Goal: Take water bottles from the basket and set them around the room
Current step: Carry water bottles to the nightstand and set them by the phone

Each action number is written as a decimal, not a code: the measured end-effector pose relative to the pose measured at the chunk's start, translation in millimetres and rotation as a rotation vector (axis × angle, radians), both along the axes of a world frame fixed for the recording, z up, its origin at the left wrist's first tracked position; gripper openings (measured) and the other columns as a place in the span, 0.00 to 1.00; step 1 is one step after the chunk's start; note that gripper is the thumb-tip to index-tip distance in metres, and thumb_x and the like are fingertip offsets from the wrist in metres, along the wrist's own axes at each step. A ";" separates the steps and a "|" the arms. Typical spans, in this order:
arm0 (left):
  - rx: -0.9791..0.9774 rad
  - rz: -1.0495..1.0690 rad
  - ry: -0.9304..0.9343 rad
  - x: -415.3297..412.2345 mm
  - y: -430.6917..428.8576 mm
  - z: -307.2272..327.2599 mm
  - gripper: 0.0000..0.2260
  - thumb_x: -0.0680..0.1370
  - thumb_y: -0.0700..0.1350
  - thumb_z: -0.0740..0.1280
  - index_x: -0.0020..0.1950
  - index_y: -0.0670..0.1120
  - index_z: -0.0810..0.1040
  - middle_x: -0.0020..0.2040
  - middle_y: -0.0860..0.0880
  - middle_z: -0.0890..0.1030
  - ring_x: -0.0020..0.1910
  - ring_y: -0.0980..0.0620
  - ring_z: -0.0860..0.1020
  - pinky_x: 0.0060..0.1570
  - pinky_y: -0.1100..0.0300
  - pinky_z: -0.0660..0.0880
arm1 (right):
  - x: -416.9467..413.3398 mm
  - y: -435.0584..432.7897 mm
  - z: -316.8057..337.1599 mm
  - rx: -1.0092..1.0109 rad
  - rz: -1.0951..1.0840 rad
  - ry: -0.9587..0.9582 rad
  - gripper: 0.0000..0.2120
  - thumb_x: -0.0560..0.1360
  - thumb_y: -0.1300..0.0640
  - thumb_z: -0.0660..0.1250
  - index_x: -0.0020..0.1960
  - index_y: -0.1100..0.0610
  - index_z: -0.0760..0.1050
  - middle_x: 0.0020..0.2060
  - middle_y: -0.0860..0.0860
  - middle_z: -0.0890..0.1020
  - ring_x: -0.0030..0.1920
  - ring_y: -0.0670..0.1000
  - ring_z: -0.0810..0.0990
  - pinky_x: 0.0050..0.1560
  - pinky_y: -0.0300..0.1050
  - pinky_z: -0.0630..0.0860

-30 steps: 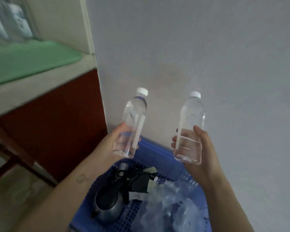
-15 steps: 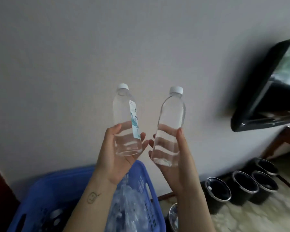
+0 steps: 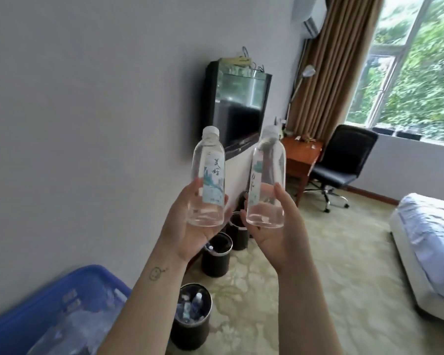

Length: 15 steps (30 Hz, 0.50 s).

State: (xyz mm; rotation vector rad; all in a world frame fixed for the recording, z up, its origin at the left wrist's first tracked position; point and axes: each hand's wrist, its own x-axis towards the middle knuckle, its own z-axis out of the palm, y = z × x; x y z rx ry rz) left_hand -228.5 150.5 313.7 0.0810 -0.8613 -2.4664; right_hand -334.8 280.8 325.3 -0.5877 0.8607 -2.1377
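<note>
Water bottles, two of them, are held upright in front of the person, clear of the blue basket (image 3: 23, 311) at lower left, which holds crumpled clear plastic. The left hand (image 3: 190, 226) wraps the base of the left bottle (image 3: 208, 178), its label facing the camera. The right hand (image 3: 280, 234) wraps the base of the right bottle (image 3: 267, 175), which leans slightly toward the other. The bottles are close side by side, not touching.

Both grips sit low, around the bottom only, so a bottle could tip out or slide through the fingers, and the two could knock together while carried.

Just beyond the hands, black bins (image 3: 215, 254) line the wall on the carpet. The nearest bin (image 3: 191, 319) holds what look like discarded bottles, though blur makes that unsure. A dropped bottle could land in one, and they crowd the path along the wall.

Farther on come a wall television (image 3: 237, 111), a wooden tabletop (image 3: 301, 147) with small clutter, a black office chair (image 3: 341, 160) beside it, a bed (image 3: 426, 242) at right, and a curtained window (image 3: 418, 62).
</note>
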 end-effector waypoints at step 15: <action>-0.384 -0.225 -0.034 -206.7 188.1 -12.7 0.32 0.66 0.50 0.76 0.66 0.41 0.72 0.52 0.41 0.82 0.46 0.46 0.81 0.42 0.53 0.78 | -140.4 216.7 -14.6 0.085 -0.518 0.180 0.22 0.68 0.52 0.74 0.59 0.59 0.79 0.45 0.58 0.81 0.44 0.57 0.81 0.46 0.52 0.78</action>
